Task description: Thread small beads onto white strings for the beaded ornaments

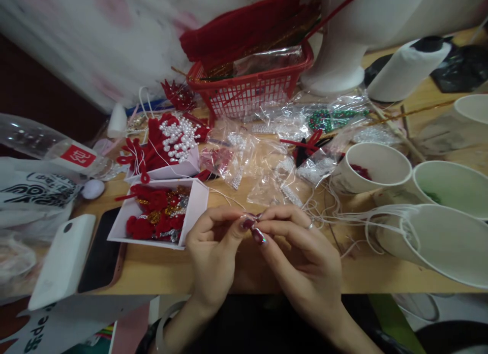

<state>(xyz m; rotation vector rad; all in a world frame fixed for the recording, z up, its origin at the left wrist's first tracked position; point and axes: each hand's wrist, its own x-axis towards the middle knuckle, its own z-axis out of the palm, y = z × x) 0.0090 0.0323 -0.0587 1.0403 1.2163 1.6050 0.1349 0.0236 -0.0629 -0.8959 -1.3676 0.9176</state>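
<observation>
My left hand (215, 249) and my right hand (307, 255) meet fingertip to fingertip above the front of the wooden table. Both are closed in a pinch, thumbs against forefingers. Whatever lies between the fingertips is too small and too covered to name. Thin white string (224, 195) runs on the table just behind the left fingers. Left of my left hand stands a white open box (196, 204) with red fuzzy pieces and gold and silver trims (154, 216). Clear plastic bags of small beads (267, 183) lie beyond the fingers.
A second box holds red pieces with white pearl beads (179, 138). Behind is a red basket (247, 97) of red fuzzy stems. Several paper cups (375, 163) stand at right, near a white thread cone (406, 71). A phone (101, 252), white power bank (63, 260) and plastic bottle (57, 145) lie left.
</observation>
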